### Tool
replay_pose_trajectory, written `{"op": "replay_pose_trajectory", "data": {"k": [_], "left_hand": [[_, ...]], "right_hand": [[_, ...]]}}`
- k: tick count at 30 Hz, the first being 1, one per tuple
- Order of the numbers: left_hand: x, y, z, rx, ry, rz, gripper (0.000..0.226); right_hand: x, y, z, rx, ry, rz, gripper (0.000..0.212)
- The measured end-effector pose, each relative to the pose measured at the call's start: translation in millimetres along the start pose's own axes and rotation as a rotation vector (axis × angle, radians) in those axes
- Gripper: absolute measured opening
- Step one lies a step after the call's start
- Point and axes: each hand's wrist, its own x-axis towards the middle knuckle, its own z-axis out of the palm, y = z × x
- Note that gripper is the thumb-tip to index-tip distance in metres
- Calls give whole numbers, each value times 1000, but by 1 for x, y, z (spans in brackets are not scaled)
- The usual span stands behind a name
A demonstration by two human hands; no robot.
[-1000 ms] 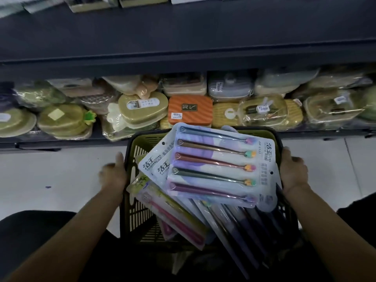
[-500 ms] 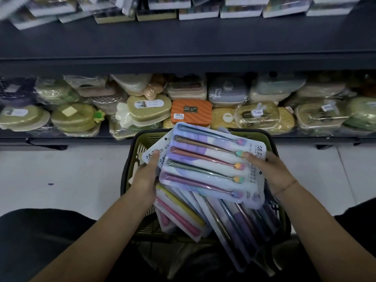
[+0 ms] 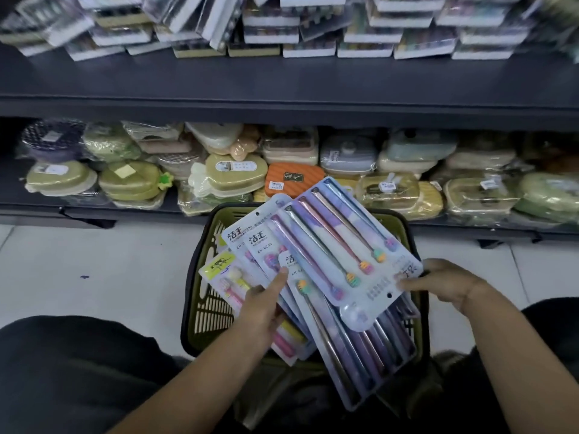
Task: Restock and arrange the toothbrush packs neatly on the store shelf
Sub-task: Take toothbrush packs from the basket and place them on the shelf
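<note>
An olive-green basket (image 3: 200, 296) sits on the floor in front of me, heaped with toothbrush packs. The top pack (image 3: 341, 245), holding several pastel brushes on a purple-white card, lies tilted with its head end toward my right hand (image 3: 445, 285), which pinches its lower right corner. My left hand (image 3: 263, 305) holds the fanned packs beneath (image 3: 250, 245), thumb on top. A yellow-and-pink pack (image 3: 219, 274) sticks out at the left. The upper shelf (image 3: 282, 76) carries stacked toothbrush boxes (image 3: 313, 32).
The lower shelf holds wrapped soap dishes (image 3: 131, 180) and an orange case (image 3: 291, 180). White tiled floor (image 3: 94, 270) lies to the left and right of the basket. My dark-clothed knees (image 3: 62, 355) flank the basket.
The top pack has turned, its handle end now pointing up and away. My view has tilted upward, revealing the stacked boxes on the upper shelf. Both hands have moved from the basket's rim to the packs.
</note>
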Motion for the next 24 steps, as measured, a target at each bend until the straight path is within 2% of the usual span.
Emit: {"op": "replay_pose_trajectory", "data": {"k": [3,6,8,12,14,17,20,24], "left_hand": [[-7,-13,12,44,61,54,45],[-16,-20,21,30,62,77,41],[-19,-22,22,50,47,51,53],[-22,-22,26,34,-128,88,72],[-20,-23,25,37,-143,154,78],[-19,-19,16,45,-138,220,97],[-21,-4,4,-17,-135,221,109],[-31,22,-6,-113,-261,216,73]], "right_hand": [[1,-20,-2,-136,-101,-86,19],[12,-32,9,-137,-108,-68,43],[17,-33,17,-72,-157,-30,61],[23,-38,28,-129,-260,-72,73],[26,-35,32,-156,-284,-55,81],[17,-35,40,-124,-252,-116,60],[7,-34,48,-132,-161,-176,70],[-19,-44,65,-54,-55,-295,52]]}}
